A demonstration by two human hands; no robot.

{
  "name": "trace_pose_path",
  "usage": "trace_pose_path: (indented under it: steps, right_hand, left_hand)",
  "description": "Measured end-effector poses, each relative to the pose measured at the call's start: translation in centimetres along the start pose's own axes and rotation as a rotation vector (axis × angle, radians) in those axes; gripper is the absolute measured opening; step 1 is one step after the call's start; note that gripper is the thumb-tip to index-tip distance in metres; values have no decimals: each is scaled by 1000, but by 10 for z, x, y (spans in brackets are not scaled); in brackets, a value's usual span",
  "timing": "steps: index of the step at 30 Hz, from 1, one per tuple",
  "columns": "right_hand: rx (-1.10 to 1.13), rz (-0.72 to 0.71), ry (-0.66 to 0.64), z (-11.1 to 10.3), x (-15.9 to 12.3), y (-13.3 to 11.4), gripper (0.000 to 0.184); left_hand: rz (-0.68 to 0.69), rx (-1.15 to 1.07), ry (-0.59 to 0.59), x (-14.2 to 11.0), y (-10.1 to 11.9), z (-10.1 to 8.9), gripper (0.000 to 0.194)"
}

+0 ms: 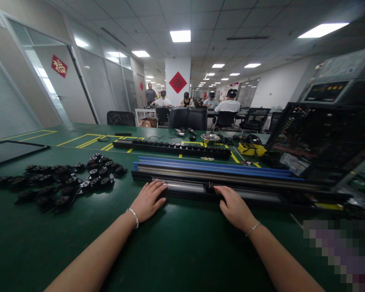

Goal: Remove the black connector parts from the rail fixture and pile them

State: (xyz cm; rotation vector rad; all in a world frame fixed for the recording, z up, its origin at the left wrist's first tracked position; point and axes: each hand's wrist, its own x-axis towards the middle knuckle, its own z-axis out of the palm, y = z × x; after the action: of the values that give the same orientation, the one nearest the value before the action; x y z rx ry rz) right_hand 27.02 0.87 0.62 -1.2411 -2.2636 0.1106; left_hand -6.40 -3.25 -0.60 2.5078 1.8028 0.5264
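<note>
A long black channel (185,187) with a shiny grey inner face lies crosswise in front of me. My left hand (150,198) rests on its left end, fingers stretched and slightly spread. One small black socket-like module (210,187) sits in the channel near its middle. Fingertips of my right hand (235,207) touch the right side of that module, the thumb held apart below. Behind the channel run blue rails (213,165), parallel to it. Many similar loose black modules (69,180) lie scattered to the left of my left hand.
Farther back is a black strip (173,149) lined with several modules. A metal bowl (210,138) and a yellow tray (252,149) stand behind it. Dark equipment (322,121) rises at right; a flat black-framed panel (15,152) lies left. Several people sit at tables beyond.
</note>
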Motion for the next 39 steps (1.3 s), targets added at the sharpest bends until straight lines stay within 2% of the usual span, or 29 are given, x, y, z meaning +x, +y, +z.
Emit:
trace_pose_path:
  steps: [3,9,21,29,34,39]
  right_hand:
    - [-9,-5,-10,2,1,-3,48]
    - [-25,-39,-11,6,3,-8,49]
    - [-37,-26,-93,11,3,-21,63]
    - [-73,-28,-124,13,4,-21,65]
    - [-125,-6,-137,17,5,-17,68]
    - [-179,0,-123,22,2,-21,68]
  left_hand:
    - [-5,26,11,1,1,1,47]
    - [34,108,107,5,10,7,46]
    - [197,182,37,13,52,15,58]
    - [86,159,94,36,97,34,69]
    - [-25,175,59,54,130,41,74]
    - [-121,187,29,62,142,44,73]
